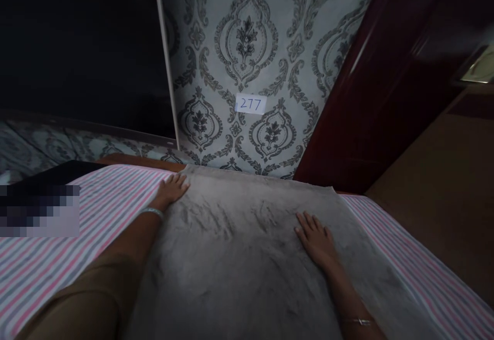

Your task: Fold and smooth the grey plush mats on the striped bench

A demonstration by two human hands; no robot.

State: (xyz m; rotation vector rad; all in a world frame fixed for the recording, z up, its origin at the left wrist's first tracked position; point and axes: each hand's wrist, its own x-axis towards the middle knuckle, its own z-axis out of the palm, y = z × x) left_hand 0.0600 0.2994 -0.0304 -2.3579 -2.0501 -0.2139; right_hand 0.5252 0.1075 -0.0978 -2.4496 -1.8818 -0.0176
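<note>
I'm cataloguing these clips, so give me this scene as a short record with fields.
Left hand: palm down at the gray cloth's far left edge
Right hand: palm down on the gray cloth
Gray cloth: spread over a striped sheet, ruffled between the hands
Wall: patterned wallpaper, label reading 277
Upper left: dark screen

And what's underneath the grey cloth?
From beneath the grey cloth, a pink-striped sheet shows at both sides; whatever lies under the cloth's middle is covered and can't be seen.
</note>
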